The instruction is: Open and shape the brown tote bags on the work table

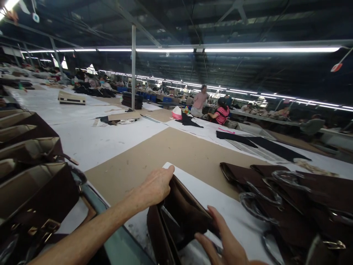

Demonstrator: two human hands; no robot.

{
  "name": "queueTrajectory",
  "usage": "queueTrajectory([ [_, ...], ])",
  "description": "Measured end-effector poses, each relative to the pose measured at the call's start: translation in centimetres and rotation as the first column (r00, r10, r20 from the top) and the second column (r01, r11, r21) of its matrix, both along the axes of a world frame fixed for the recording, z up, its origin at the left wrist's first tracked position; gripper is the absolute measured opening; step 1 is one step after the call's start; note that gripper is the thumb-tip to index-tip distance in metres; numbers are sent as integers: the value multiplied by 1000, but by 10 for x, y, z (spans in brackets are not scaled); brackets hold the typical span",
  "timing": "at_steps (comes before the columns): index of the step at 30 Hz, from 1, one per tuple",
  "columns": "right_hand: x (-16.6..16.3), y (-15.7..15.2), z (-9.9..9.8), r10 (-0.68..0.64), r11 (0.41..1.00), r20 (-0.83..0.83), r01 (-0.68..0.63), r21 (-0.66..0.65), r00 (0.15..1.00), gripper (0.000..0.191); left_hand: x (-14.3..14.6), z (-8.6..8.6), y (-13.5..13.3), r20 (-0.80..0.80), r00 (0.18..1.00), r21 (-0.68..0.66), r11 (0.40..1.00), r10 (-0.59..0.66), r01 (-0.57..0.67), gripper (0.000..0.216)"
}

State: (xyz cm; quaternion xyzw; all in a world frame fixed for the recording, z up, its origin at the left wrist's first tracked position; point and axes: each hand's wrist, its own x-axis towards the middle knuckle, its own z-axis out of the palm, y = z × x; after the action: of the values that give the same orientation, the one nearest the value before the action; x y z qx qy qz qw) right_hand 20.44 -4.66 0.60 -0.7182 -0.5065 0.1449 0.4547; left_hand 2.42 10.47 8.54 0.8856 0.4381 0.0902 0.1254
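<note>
A dark brown handbag (187, 202) stands in front of me with its top spread, so I look down into its brown inside. My left hand (157, 186) is closed on the far corner of the bag's rim. At the near right side, my right hand (224, 237) pinches the rim, fingers outside and thumb at the inner side. The bag's bottom is hidden. To the right lie several flat dark brown bags (256, 195) with plastic-wrapped handles. On the left, several open brown bags (30, 195) with beige linings and gold buckles stand in a row.
The white table (91, 140) stretches far forward, partly under brown card (154, 151). Black material pieces (264, 145) lie at the right, and a dark stack (132, 100) is by a post (134, 66). People (222, 112) are beyond the table.
</note>
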Motion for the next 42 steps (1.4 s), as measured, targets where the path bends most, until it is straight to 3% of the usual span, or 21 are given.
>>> queueTrajectory([
  [3,2,19,7,69,988,78,-57,-144,995,48,-7,-2,3,30,999,-46,999,-9,11,51],
  [6,11,35,27,216,953,31,-204,-226,976,26,-19,0,7,95,995,-114,992,-41,52,59],
  [10,31,54,43,344,922,-94,-355,-153,934,16,-34,5,15,245,958,-306,926,-147,220,54],
  [14,47,66,38,395,897,-163,-418,-142,904,13,-39,7,30,297,923,-408,841,-245,355,47],
  [16,50,69,34,403,893,-175,-428,-138,898,13,-38,6,37,291,916,-436,814,-276,384,46],
  [24,52,73,33,427,883,-227,-457,-102,875,15,-31,2,44,379,901,-539,741,-213,402,35],
  [28,54,76,35,423,885,-229,-454,-102,877,16,-27,2,45,329,924,-539,765,-193,352,26],
  [33,53,76,37,399,901,-178,-420,-104,900,18,-21,11,44,284,921,-409,835,-266,367,18],
  [39,50,77,35,308,943,-117,-319,-93,944,37,-21,11,42,299,906,-391,828,-299,402,16],
  [42,49,80,35,312,945,-106,-320,-72,944,36,-22,9,42,300,907,-390,830,-296,400,15],
])
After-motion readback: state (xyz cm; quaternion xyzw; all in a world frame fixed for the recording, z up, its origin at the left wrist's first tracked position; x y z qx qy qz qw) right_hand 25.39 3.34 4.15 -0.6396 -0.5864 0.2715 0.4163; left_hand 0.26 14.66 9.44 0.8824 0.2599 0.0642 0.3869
